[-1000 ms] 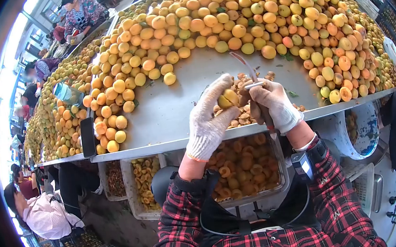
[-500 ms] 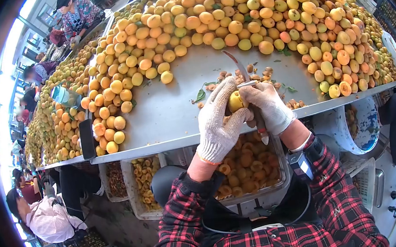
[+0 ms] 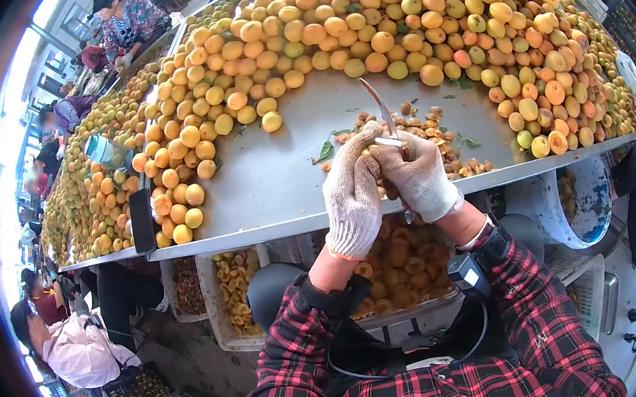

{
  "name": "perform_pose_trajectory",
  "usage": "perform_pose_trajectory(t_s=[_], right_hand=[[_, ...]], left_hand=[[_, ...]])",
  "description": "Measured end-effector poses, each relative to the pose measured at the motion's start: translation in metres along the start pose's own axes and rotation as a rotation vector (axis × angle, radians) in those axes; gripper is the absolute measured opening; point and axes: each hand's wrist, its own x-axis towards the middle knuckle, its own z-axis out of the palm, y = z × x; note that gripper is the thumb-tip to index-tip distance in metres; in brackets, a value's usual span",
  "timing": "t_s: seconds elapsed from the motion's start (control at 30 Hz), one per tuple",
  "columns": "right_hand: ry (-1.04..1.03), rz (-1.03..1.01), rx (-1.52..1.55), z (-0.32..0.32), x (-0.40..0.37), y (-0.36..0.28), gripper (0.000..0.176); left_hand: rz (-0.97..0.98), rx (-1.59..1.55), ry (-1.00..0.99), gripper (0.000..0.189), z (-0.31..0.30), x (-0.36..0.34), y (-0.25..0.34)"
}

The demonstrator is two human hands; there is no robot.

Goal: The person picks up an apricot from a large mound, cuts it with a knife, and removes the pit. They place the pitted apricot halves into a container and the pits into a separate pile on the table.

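Both my hands wear white knitted gloves and meet above the front edge of the metal table (image 3: 277, 164). My right hand (image 3: 424, 178) is closed around a knife, its curved blade (image 3: 378, 101) pointing away from me over the table. Against it, my left hand (image 3: 353, 188) is closed, fingers curled together. The yellow apricot seen in it a moment ago is hidden behind the gloves now. Just beyond my hands lies a scatter of apricot pits (image 3: 432, 124) with a few green leaves (image 3: 324, 151).
Heaped apricots (image 3: 303, 33) ring the table's far side and flanks. A dark phone-like slab (image 3: 141, 220) stands at the left edge. Below are a bin of apricot halves (image 3: 407, 266), another bin (image 3: 234, 281) and a white bucket (image 3: 591, 205). Other people sit at left.
My hands have drawn closer together and the left fingers have curled in, covering the apricot. The knife's lower end, seen below my right hand before, is now mostly hidden.
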Motion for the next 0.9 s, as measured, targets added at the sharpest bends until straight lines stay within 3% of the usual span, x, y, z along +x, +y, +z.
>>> perform_pose_trajectory(t_s=[0.13, 0.27, 0.43, 0.6, 0.73, 0.8, 0.83, 0.9], right_hand=[[-0.016, -0.21, -0.079, 0.002, 0.0, 0.005, 0.017], [-0.021, -0.247, -0.18, -0.001, 0.003, 0.008, 0.016], [-0.02, -0.459, -0.246, 0.0, 0.007, 0.012, 0.016], [-0.041, -0.48, -0.323, -0.003, 0.007, 0.013, 0.014], [-0.047, -0.588, -0.437, -0.004, 0.006, 0.008, 0.015], [-0.061, -0.691, -0.474, -0.006, 0.008, 0.01, 0.015], [-0.075, -0.794, -0.51, -0.006, 0.008, 0.01, 0.015], [-0.093, -0.829, -0.552, -0.005, 0.006, 0.007, 0.013]], left_hand=[[-0.066, -0.166, 0.019, 0.03, 0.0, -0.001, -0.005], [-0.196, -0.277, 0.083, 0.032, 0.003, -0.002, -0.004], [-0.272, -0.327, 0.107, 0.035, 0.001, -0.003, -0.008], [-0.372, -0.361, 0.256, 0.031, 0.007, -0.001, -0.008], [-0.379, -0.361, 0.226, 0.031, 0.0, 0.0, -0.007], [-0.597, -0.534, 0.208, 0.04, -0.008, 0.007, -0.009], [-0.614, -0.697, 0.241, 0.045, -0.004, 0.012, -0.004], [-0.617, -0.779, 0.117, 0.05, -0.017, 0.016, -0.017]])
